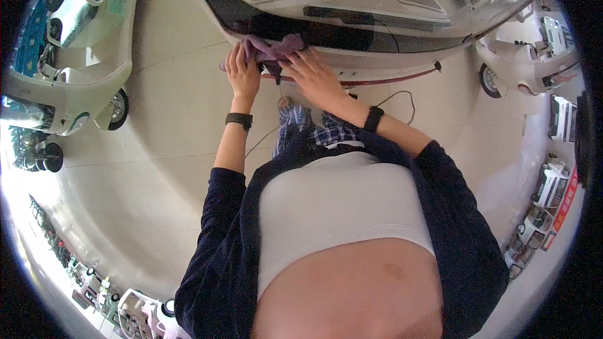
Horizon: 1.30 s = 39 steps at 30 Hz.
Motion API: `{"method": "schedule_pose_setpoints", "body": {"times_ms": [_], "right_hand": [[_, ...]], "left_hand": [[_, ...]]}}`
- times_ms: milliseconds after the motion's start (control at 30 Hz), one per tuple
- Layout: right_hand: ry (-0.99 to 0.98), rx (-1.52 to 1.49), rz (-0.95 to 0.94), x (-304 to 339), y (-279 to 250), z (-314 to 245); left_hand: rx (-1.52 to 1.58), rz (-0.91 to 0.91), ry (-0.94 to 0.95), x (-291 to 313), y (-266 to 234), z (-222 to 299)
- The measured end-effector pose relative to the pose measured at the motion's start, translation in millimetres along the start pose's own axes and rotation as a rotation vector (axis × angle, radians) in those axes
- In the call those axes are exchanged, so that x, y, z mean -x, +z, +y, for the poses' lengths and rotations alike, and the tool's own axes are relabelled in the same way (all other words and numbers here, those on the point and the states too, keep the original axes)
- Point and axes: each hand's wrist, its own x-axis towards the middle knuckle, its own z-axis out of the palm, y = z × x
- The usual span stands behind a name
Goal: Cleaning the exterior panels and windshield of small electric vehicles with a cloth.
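Observation:
A crumpled purple cloth [274, 50] is bunched against the lower edge of a vehicle's window [370, 37], just by its black border. My left hand [242, 75] grips the left end of this cloth, fingers pointing away from me. From the other side my right hand [314, 76] holds its right end, the fingers reaching over the fabric. Beneath the glass runs the pale body panel [364, 63] with a thin red strip [383, 81] along it. Parts of the cloth are hidden behind my fingers. Each of my wrists has a dark band on it.
White small vehicles stand at left [94, 81] and right [521, 66]. A thin cable [411, 103] lies on the pale tiled floor [125, 194] near my feet. More vehicles line the lower left and the right edge, by a red banner [563, 204].

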Motion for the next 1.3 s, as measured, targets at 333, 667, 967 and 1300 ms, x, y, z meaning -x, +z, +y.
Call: {"method": "schedule_pose_setpoints", "body": {"times_ms": [333,667,967,1300], "right_hand": [[-0.019,-0.098,-0.146,1.5,17.8,-25.6],[0.419,-0.219,-0.719,74.7,12.7,10.6],[0.452,-0.358,-0.428,156.7,35.3,72.0],[0.641,-0.488,-0.379,212.4,10.5,117.5]], "left_hand": [[0.325,-0.292,-0.306,67.2,47.3,-9.2],[-0.044,-0.270,-0.314,113.9,80.3,-8.9],[0.045,-0.434,-0.751,64.8,22.3,43.7],[0.028,-0.454,-0.402,65.6,36.6,160.5]]}}
